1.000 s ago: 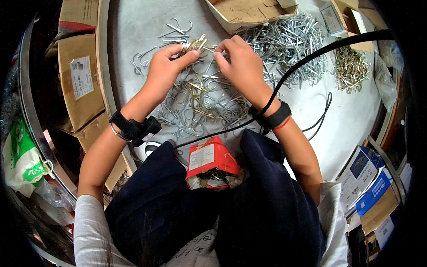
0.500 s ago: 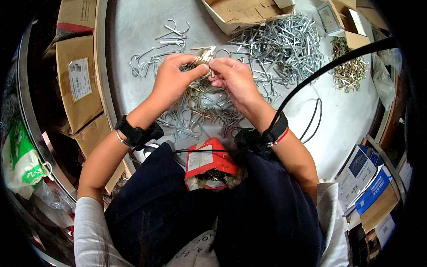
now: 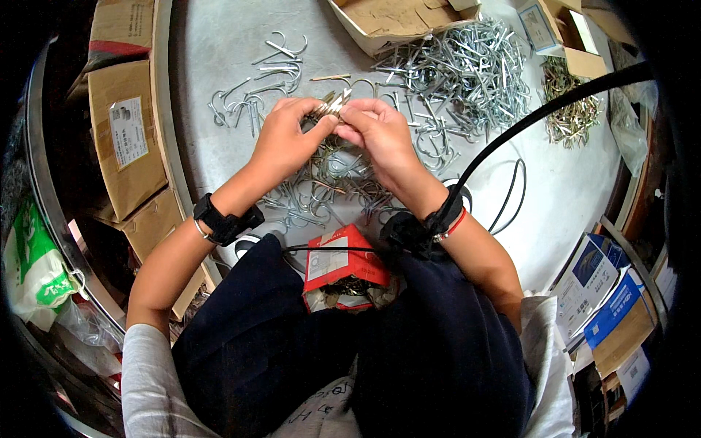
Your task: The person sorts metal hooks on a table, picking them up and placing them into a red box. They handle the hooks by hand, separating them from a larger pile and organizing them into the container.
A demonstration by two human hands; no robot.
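Note:
My left hand [image 3: 288,135] is closed around a bunch of brassy and silvery metal hooks [image 3: 335,101], whose shafts stick out above the fingers. Against the near right side of that bunch, the fingertips of my right hand [image 3: 381,135] are pinched together; whether they grip one hook or the bundle's ends is hidden. Beneath both hands spreads a loose tangle of hooks [image 3: 321,179], silver mixed with brassy ones. Just beyond the fingers, a single brassy hook [image 3: 330,77] lies on the grey tabletop [image 3: 212,157].
A large pile of silver hooks [image 3: 475,77] lies at the far right under an open carton [image 3: 401,22]. Farther right are a brassy pile [image 3: 571,109] and a small open box [image 3: 558,29]. A red box [image 3: 347,255] sits between my legs. A black cable [image 3: 526,109] arches across the right side.
Both hands have shifted slightly, and the bunch sits a little lower and more tilted. My right fingertips have moved slightly left with it.

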